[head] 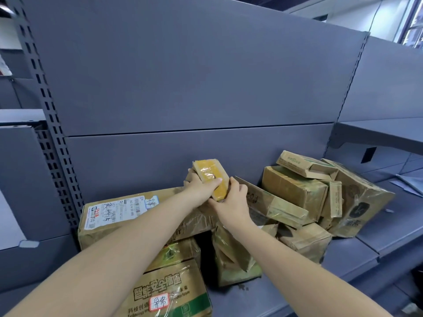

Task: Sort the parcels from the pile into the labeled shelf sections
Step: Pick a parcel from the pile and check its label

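Several taped cardboard parcels lie heaped on a grey metal shelf, against its grey back panel; slotted uprights stand at left. Both hands grip one small yellow-taped parcel raised above the pile: left hand clasps its left side, right hand its near end. A long labelled box lies beneath the forearms; a printed box sits nearest.

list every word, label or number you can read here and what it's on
"智能安全" with "makes future" below: front box.
"异常": red-edged sticker on that box.
Handwritten marks, barcode, print on the white shipping label of the long box: too blurred.
Green logo on the top right carton: too small.
Yellow-taped parcel in both hands: nothing legible.
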A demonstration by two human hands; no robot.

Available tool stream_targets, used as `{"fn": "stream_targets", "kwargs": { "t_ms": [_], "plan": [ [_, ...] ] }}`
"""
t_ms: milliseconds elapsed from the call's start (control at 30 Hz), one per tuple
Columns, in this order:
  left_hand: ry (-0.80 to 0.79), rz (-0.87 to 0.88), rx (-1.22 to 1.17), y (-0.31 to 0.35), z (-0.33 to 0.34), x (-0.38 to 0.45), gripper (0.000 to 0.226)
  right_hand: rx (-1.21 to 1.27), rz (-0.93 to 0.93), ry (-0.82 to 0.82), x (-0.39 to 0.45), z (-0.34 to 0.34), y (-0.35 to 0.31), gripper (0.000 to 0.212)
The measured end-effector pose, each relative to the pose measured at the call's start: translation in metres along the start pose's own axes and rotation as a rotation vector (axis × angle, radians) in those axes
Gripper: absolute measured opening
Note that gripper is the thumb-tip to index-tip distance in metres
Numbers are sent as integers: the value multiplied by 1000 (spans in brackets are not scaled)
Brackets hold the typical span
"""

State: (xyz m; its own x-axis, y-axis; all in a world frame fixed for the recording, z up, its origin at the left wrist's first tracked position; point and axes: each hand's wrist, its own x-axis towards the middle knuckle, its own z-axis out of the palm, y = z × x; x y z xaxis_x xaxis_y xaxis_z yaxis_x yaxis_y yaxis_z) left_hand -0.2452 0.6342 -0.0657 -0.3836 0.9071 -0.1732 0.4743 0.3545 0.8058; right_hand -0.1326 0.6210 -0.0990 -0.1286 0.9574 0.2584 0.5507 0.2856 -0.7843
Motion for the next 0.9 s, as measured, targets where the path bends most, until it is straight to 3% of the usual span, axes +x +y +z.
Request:
{"fn": "stream_targets", "kwargs": {
  "t_ms": [233, 467, 633, 733, 900],
  "plan": [
    [15, 21, -191, -3, 2, 2, 95, 47, -81, 54, -6, 5, -4, 84],
    [67, -55, -214, 1, -1, -4, 86, -148, -164, 75, -10, 5, -5, 99],
    [104, -127, -382, 3, -8, -2, 114, -50, -267, -27, -15, 8, -9, 95],
    [119, -161, -422, -1, -11, -1, 117, 33, -297, -57, -19, 8, -9, 83],
    [98, -125, -453, -5, -19, -5, 89, 113, -218, -58, -22, -4, -12, 38]
  ]
}}
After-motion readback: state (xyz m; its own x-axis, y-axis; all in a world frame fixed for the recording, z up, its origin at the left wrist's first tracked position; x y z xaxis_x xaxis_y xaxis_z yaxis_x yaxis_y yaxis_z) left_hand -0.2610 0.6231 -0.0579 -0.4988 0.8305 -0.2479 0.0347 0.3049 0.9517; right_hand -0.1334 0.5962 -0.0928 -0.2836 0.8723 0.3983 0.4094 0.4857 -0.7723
